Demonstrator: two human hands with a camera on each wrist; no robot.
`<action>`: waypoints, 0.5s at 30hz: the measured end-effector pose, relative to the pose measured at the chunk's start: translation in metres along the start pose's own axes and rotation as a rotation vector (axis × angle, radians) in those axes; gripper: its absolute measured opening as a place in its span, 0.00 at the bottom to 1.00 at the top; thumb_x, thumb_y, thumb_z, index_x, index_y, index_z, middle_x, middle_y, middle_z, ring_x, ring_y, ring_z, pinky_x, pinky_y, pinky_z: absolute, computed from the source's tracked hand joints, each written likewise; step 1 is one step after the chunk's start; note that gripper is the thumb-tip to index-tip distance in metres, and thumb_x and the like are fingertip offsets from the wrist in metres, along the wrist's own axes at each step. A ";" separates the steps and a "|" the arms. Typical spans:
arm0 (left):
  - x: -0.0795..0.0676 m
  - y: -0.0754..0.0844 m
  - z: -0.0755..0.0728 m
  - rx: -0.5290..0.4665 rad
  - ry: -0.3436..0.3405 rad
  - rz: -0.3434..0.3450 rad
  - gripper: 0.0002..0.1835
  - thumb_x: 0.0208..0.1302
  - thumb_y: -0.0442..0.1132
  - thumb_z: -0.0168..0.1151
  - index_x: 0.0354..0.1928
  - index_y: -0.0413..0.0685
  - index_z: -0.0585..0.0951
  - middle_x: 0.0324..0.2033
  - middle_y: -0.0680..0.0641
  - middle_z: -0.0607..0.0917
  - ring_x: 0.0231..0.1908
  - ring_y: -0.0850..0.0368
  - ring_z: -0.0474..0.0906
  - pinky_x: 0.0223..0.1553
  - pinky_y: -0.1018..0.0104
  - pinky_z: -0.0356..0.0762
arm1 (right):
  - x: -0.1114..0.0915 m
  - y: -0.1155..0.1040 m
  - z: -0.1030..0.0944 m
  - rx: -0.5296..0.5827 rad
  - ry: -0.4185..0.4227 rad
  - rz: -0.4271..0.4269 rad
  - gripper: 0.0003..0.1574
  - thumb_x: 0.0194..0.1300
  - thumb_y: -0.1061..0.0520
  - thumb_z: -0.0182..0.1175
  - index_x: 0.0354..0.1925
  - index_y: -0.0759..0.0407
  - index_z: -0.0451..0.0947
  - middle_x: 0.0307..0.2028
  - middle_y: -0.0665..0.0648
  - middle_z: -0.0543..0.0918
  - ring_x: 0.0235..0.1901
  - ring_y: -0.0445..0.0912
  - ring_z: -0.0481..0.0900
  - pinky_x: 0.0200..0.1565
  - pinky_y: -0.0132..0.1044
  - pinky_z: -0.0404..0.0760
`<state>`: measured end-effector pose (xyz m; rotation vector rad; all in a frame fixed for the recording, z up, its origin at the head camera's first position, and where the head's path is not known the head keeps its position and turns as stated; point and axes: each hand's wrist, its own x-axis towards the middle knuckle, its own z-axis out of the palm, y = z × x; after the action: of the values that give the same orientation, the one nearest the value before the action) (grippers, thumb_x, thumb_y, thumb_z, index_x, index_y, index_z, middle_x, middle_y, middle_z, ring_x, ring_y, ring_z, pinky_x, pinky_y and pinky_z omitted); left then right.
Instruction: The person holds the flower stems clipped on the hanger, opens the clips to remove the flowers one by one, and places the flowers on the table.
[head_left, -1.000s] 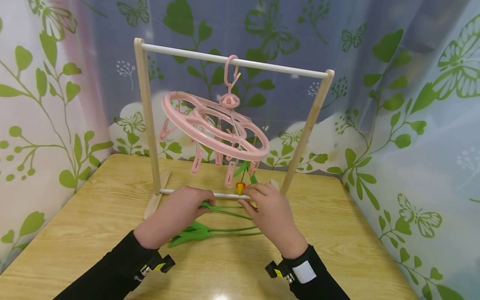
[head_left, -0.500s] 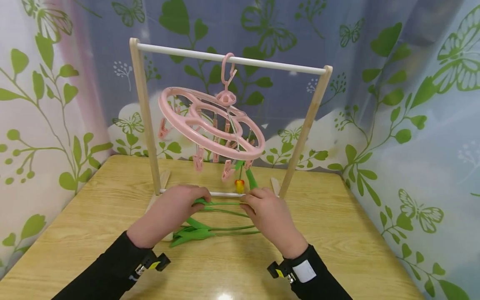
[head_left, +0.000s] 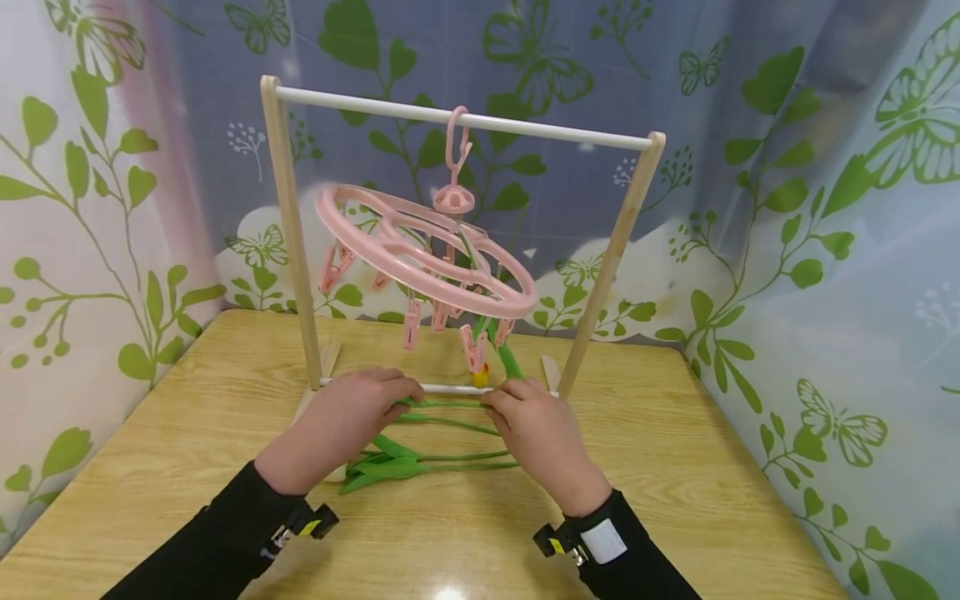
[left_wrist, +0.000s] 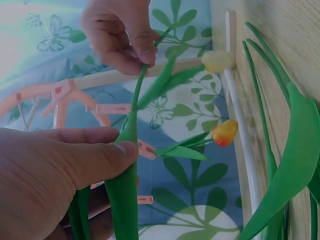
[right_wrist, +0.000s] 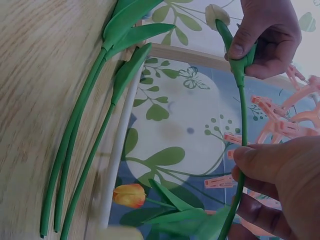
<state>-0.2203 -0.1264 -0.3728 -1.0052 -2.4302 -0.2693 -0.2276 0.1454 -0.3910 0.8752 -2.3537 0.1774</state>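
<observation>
Spanning the two hands: one pale-headed tulip (right_wrist: 243, 115), raised off the table, on the near side of the white lower bar (head_left: 453, 389). Long axis: crosswise, left to right, roughly along that bar. Direction: bloom toward the person's left, stem toward the right, its end just past the right fingers. Left hand (head_left: 343, 423): nearer the bloom, thumb and fingers pinching the leaves close to where they join the stem; the bloom lies beyond these fingers, hidden in the head view. Right hand (head_left: 542, 437): thumb and fingertips pinching the bare stem, farther from the bloom. Nearer the person, on the wood-grain table (head_left: 187, 450): loose tulips (head_left: 386, 468), leaves to the left, stems to the right, near-parallel to the held one; exact count unclear. Beyond the hands: one yellow-and-red tulip (left_wrist: 225, 132), head down; beside it a second pale tulip (left_wrist: 217, 61), blurred, also head down; both apparently clipped. Above: one pink clip hanger (head_left: 450, 295), tilted, right side lower, hooked on the white top rail (head_left: 555, 127) of a wooden stand (head_left: 609, 267). Behind: leaf-and-butterfly curtain (head_left: 885, 275).
</observation>
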 end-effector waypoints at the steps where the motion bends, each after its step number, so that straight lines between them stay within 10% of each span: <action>1: 0.000 0.000 0.000 0.002 0.005 0.003 0.15 0.54 0.39 0.70 0.45 0.59 0.82 0.37 0.58 0.81 0.36 0.63 0.78 0.32 0.69 0.78 | 0.000 0.000 0.000 0.002 0.011 -0.002 0.09 0.61 0.53 0.65 0.41 0.48 0.83 0.36 0.45 0.79 0.34 0.41 0.74 0.29 0.34 0.79; 15: 0.000 -0.004 0.006 0.008 0.000 0.019 0.16 0.53 0.38 0.71 0.44 0.58 0.82 0.37 0.58 0.81 0.35 0.64 0.77 0.34 0.71 0.77 | 0.001 0.000 0.007 0.000 0.055 -0.018 0.07 0.58 0.55 0.67 0.38 0.49 0.83 0.34 0.45 0.80 0.34 0.42 0.75 0.30 0.35 0.80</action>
<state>-0.2254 -0.1270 -0.3784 -1.0244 -2.4184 -0.2523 -0.2317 0.1423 -0.3957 0.8799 -2.2946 0.1920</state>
